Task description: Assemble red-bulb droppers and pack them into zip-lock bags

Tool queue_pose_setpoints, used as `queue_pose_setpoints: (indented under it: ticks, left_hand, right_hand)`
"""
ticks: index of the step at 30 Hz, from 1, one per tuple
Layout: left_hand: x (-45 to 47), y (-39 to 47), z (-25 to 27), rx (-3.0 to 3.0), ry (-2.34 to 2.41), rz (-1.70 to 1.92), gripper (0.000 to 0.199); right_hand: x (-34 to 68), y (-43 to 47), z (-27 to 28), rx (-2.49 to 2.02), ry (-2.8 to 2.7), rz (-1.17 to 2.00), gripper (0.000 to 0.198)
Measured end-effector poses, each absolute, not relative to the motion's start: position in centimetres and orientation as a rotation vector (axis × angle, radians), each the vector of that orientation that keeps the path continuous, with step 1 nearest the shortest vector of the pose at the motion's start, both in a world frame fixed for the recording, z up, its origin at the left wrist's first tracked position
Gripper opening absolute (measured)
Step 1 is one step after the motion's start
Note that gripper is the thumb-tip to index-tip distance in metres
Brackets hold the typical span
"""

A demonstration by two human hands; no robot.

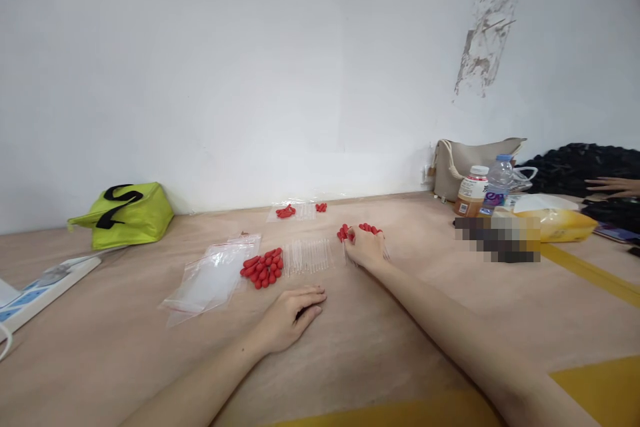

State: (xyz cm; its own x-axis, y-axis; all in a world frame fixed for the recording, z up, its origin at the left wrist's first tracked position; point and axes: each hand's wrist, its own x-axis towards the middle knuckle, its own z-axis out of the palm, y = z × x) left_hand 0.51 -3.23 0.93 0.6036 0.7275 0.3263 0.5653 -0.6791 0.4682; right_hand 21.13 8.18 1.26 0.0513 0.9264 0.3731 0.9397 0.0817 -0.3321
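My right hand [367,250] reaches into the right-hand group of red bulb-shaped pieces [370,228], its fingers curled down among them. Whatever the fingertips pinch is hidden, and a few thin clear sticks show beside that hand. My left hand [295,313] rests palm down on the brown tabletop [380,353], fingers stretched out and holding nothing. Just beyond it lies another heap of red bulb-shaped pieces [263,269]. A row of thin clear tubes [307,257] is spread side by side between the two red groups. Left of the heap are flat clear zip bags [213,277].
Near the wall lie more red pieces [286,212] on clear plastic. A lime-green bag [133,217] and a power strip [50,290] stand left. Rightward are a juice bottle [471,193], a yellow packet [555,223], a beige bag [450,160] and another person's hand [615,185].
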Motion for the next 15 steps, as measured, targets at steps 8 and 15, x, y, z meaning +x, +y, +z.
queue_pose_setpoints:
  ticks: [8, 15]
  left_hand:
    - [0.5, -3.2, 0.9, 2.538, 1.065, 0.71, 0.03]
    - [0.4, -3.5, 0.9, 2.552, 1.06, 0.673, 0.03]
  right_hand:
    - [20.4, 7.0, 1.8, -1.73, -1.93, -0.052, 0.022]
    - [17.1, 7.3, 2.4, -1.887, -2.074, 0.003, 0.022]
